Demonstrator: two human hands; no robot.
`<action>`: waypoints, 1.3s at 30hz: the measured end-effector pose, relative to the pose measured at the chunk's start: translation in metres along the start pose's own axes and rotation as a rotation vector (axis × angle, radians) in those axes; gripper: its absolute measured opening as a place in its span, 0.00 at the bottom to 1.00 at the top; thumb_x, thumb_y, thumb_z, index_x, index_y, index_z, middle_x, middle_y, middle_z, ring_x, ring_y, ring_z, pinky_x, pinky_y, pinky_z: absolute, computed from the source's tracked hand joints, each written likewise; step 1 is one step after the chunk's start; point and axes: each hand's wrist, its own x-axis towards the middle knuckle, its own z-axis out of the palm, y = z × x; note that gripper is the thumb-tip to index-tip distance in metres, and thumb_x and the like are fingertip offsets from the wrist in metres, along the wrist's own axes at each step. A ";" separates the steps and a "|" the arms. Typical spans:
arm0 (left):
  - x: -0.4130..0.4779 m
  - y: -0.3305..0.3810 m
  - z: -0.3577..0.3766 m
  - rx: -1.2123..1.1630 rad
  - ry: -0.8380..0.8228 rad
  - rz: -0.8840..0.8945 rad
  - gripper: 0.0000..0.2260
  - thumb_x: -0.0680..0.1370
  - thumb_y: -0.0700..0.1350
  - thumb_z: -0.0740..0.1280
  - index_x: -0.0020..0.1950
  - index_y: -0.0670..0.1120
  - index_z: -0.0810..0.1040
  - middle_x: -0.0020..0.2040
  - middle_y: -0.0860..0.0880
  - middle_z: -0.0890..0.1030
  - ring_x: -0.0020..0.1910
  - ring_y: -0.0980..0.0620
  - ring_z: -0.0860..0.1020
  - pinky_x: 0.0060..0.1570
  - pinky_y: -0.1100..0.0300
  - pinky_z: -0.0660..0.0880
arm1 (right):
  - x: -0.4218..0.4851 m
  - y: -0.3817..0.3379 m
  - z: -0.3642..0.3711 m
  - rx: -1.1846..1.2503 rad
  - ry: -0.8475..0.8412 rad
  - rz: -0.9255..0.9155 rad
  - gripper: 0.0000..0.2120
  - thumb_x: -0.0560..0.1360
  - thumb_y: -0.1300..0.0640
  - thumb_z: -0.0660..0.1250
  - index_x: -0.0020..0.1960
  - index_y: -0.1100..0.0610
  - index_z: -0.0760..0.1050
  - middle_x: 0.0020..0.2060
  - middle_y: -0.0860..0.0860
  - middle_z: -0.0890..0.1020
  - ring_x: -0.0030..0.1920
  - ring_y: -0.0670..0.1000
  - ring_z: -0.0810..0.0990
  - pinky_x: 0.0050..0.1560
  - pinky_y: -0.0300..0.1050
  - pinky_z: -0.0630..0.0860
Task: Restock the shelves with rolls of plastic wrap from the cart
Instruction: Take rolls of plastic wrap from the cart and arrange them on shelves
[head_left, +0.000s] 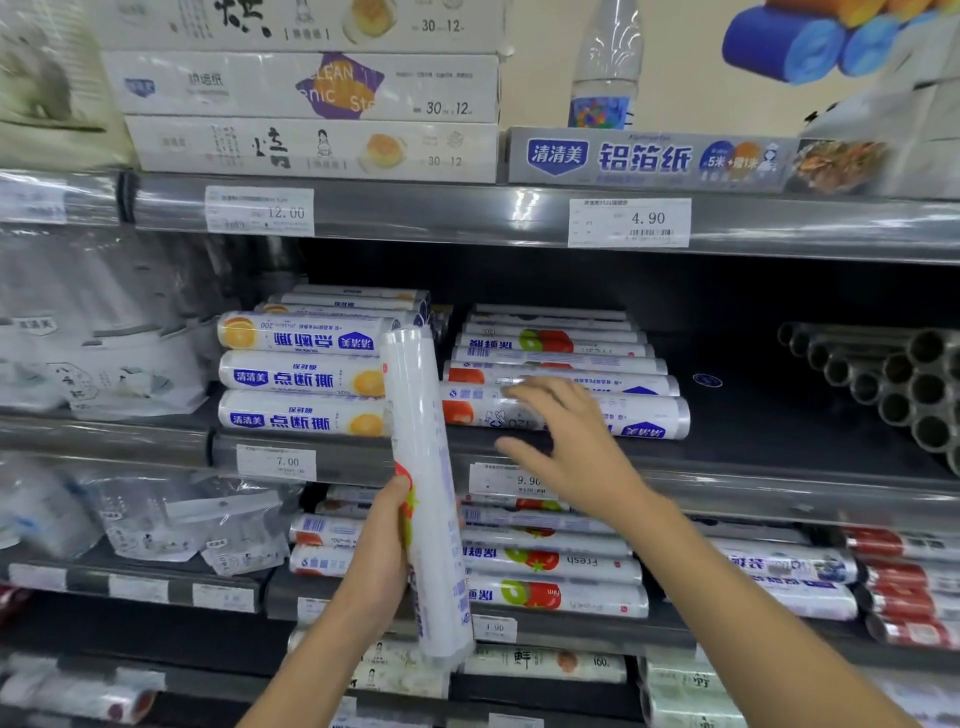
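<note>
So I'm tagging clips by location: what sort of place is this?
Most likely a supermarket aisle: shelf-edge price tags, stacked rolls of plastic wrap, and boxed aluminium foil on the shelf above.

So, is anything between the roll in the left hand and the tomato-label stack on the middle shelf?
Only the right hand, open, spread across the front of the tomato-label stack. The left hand holds the roll nearly upright just left of it, before the shelf edge; nothing else visible lies between.

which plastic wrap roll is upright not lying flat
The white plastic wrap roll held by the left hand: it stands nearly vertical before the shelves, while every shelved roll lies horizontal.
</note>
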 end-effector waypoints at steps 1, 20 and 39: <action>0.000 0.001 0.003 -0.023 -0.019 -0.002 0.19 0.84 0.55 0.57 0.65 0.45 0.78 0.58 0.38 0.83 0.58 0.41 0.81 0.65 0.40 0.74 | -0.007 -0.014 0.001 0.115 -0.034 0.023 0.27 0.78 0.40 0.67 0.74 0.46 0.69 0.66 0.42 0.71 0.66 0.42 0.69 0.71 0.46 0.67; 0.007 0.026 0.034 0.236 -0.253 0.345 0.15 0.79 0.50 0.71 0.64 0.49 0.77 0.56 0.53 0.85 0.57 0.55 0.83 0.55 0.62 0.78 | -0.018 -0.037 -0.031 0.397 -0.167 0.148 0.29 0.69 0.51 0.79 0.68 0.47 0.73 0.54 0.39 0.82 0.51 0.39 0.82 0.53 0.43 0.82; 0.063 0.002 -0.009 1.316 0.101 1.071 0.18 0.73 0.39 0.76 0.63 0.43 0.81 0.57 0.48 0.80 0.58 0.47 0.75 0.62 0.56 0.68 | 0.021 0.033 -0.069 0.050 -0.280 0.100 0.24 0.69 0.53 0.76 0.62 0.41 0.75 0.56 0.38 0.80 0.56 0.40 0.79 0.58 0.45 0.79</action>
